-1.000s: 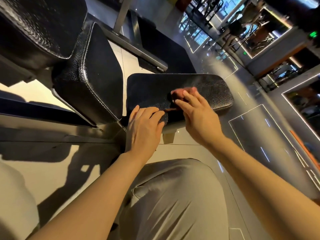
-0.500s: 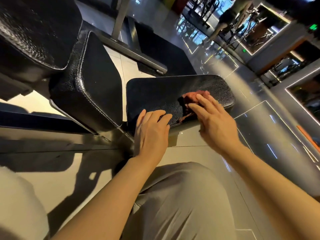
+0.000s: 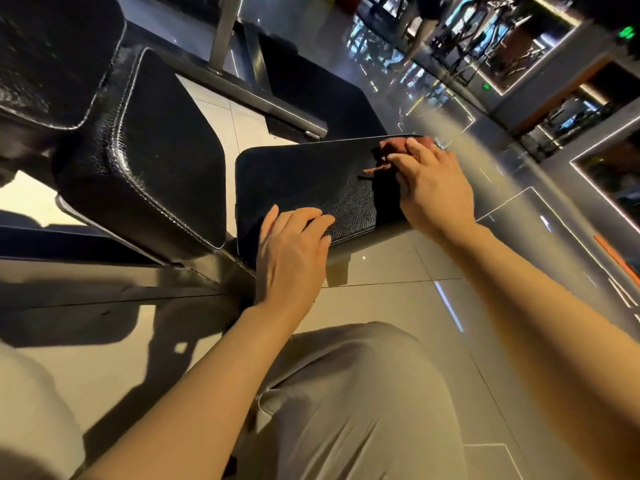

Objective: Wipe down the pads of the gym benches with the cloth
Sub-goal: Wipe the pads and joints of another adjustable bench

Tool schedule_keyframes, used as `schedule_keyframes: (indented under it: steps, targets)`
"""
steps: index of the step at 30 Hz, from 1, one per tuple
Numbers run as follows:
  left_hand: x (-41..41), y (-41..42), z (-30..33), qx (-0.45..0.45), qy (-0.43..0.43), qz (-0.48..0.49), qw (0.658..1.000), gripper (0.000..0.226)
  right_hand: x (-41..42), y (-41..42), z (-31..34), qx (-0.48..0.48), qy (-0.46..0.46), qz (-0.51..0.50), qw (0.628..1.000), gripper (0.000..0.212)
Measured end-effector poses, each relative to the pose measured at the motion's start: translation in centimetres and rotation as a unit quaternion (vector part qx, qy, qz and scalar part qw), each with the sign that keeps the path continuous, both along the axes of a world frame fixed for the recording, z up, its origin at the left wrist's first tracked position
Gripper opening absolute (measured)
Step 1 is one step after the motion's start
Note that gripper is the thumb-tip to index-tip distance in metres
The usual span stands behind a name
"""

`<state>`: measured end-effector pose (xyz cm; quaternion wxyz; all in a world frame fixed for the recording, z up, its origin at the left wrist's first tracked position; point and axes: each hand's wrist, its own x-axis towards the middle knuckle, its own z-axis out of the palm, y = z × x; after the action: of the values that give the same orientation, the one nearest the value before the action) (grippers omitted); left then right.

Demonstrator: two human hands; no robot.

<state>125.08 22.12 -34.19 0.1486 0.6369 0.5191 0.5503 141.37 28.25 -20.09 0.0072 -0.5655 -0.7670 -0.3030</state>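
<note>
meanwhile, right hand (image 3: pixel 437 188) flat on the red cloth (image 3: pixel 391 147) atop the seat pad (image 3: pixel 304 181), left hand (image 3: pixel 291 258) relaxed, grip released, on its near edge

Three black bench pads are in view: a small flat pad (image 3: pixel 311 188) in the middle, a larger tilted pad (image 3: pixel 162 147) just left of it, and a third pad (image 3: pixel 52 57) at the top left corner. One reddish cloth (image 3: pixel 391 150) lies on the small flat pad. Two hands show: the left hand (image 3: pixel 291 258) rests on the near edge of that pad, and the right hand (image 3: pixel 433 185) presses on the cloth. One metal frame bar (image 3: pixel 249 95) runs across the floor behind the pads. At least one person's legs (image 3: pixel 422 29) appear far off at the top.
</note>
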Motion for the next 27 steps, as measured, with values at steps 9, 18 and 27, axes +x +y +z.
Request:
schedule_keyframes:
  steps: [9, 18, 27]
  targets:
    - [-1.1, 0.4, -0.1, -0.001, -0.003, 0.005, 1.000, 0.024, -3.4, -3.3, -2.0, -0.097, 0.003, 0.095, 0.991, 0.036]
    - [-2.5, 0.1, -1.0, -0.015, 0.009, 0.010, 1.000, 0.026, -6.5, 0.3, -3.5, -0.108, 0.071, -0.025, 0.991, 0.041]
    - [-3.1, -1.9, -2.2, -0.018, -0.017, 0.049, 0.998, 0.022, -3.8, -0.1, -1.8, -0.079, 0.090, 0.002, 0.993, 0.039]
